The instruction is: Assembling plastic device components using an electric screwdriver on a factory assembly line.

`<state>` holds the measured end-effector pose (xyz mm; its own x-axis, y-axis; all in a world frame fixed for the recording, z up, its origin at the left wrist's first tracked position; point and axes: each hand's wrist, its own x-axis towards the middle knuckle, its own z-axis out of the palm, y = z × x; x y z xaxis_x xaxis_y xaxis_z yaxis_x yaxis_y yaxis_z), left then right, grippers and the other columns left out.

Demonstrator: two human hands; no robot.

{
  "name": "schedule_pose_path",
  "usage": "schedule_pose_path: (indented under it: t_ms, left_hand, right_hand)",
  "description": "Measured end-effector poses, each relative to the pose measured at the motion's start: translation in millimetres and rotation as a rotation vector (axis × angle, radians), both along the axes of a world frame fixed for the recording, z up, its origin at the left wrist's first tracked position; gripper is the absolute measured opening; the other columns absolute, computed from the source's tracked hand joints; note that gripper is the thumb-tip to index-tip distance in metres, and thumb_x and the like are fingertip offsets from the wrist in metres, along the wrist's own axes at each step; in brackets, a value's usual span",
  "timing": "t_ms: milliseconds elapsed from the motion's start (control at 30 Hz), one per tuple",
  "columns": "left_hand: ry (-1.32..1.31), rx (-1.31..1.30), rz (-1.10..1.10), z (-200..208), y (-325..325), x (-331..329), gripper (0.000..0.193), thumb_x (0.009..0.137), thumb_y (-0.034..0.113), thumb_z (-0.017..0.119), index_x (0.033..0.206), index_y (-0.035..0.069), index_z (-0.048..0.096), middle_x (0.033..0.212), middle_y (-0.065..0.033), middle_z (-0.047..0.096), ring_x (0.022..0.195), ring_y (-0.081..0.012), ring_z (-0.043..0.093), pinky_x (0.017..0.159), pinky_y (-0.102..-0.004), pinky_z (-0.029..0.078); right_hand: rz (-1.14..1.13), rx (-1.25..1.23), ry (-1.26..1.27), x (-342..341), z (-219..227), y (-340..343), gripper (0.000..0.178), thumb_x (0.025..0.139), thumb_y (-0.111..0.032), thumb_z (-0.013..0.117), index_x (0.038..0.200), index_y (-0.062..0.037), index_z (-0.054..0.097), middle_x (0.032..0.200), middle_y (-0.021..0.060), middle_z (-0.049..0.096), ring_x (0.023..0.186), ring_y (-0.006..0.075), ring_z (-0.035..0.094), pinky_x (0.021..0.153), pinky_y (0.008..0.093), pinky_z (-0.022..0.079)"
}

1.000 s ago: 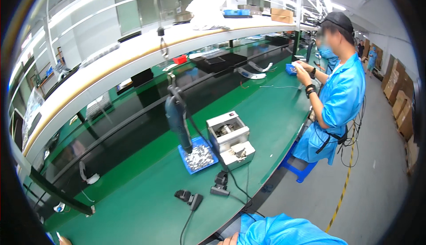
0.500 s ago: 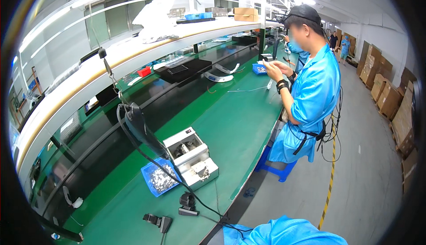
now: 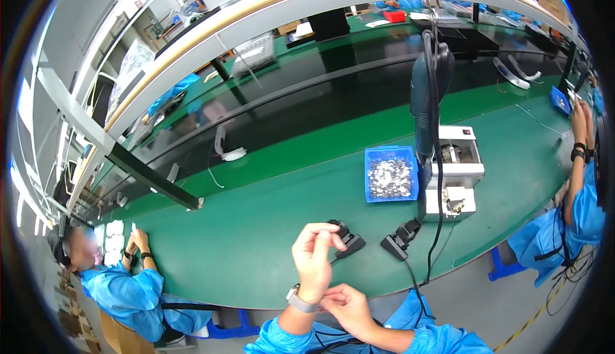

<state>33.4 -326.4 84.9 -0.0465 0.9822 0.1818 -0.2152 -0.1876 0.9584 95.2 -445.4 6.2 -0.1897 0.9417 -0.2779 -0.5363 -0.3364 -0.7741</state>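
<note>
My left hand [image 3: 312, 258] is raised over the table's near edge, fingers loosely bent and apart, with nothing in it. A watch with a grey band [image 3: 301, 299] sits on that wrist. My right hand [image 3: 351, 309] is at the left wrist, its thumb and fingertips pinched together; what they grip, if anything, is too small to tell. Just beyond the hands lie two black strapped devices with cables, one [image 3: 350, 244] partly behind my left fingers and the other [image 3: 398, 241] to its right.
A blue bin of small metal parts [image 3: 391, 174] stands beside a grey-white bench machine [image 3: 461, 162]. A dark power screwdriver [image 3: 423, 98] hangs in front of it on a cable. Co-workers sit at left [image 3: 122, 290] and right [image 3: 576, 206]. A shelf post [image 3: 154, 178] meets the green table [image 3: 256, 238].
The view has swung left from the co-worker on the right to the table before me. Both my hands have come into view, the right one at the left wrist.
</note>
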Motion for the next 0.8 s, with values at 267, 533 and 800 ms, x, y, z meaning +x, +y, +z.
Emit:
schedule_pose_path:
  t_ms: [267,533,800]
  left_hand:
    - [-0.135,-0.068,-0.119,0.9,4.5,-5.8,0.016,0.098,0.006,0.047,0.099,-0.002,0.061,0.07,-0.0053,0.059,0.064,-0.011,0.056,0.063,-0.0252,0.048]
    - [-0.361,-0.245,-0.019,-11.4,-9.8,-77.9,0.016,0.099,0.013,0.046,0.1,0.002,0.058,0.068,-0.004,0.052,0.062,-0.0157,0.052,0.06,-0.0318,0.047]
    - [-0.458,-0.266,0.088,-18.3,-36.0,-135.8,0.017,0.099,0.015,0.047,0.101,0.003,0.059,0.068,-0.0036,0.053,0.063,-0.0144,0.052,0.06,-0.0294,0.045]
  right_hand:
    - [0.077,-0.003,0.033,-3.6,2.1,12.8,0.02,0.095,-0.009,0.061,0.106,0.0062,0.061,0.101,0.0126,0.069,0.094,0.0174,0.067,0.084,0.0297,0.056]
    - [0.165,0.157,-0.11,-52.2,0.4,4.9,0.016,0.09,-0.002,0.065,0.103,0.004,0.057,0.097,0.0115,0.068,0.091,0.0165,0.067,0.082,0.0296,0.055]
    - [0.451,0.142,-0.249,-87.6,9.3,-1.3,0.017,0.085,-0.004,0.072,0.098,0.0032,0.063,0.092,0.0072,0.07,0.087,0.0117,0.066,0.079,0.0259,0.053]
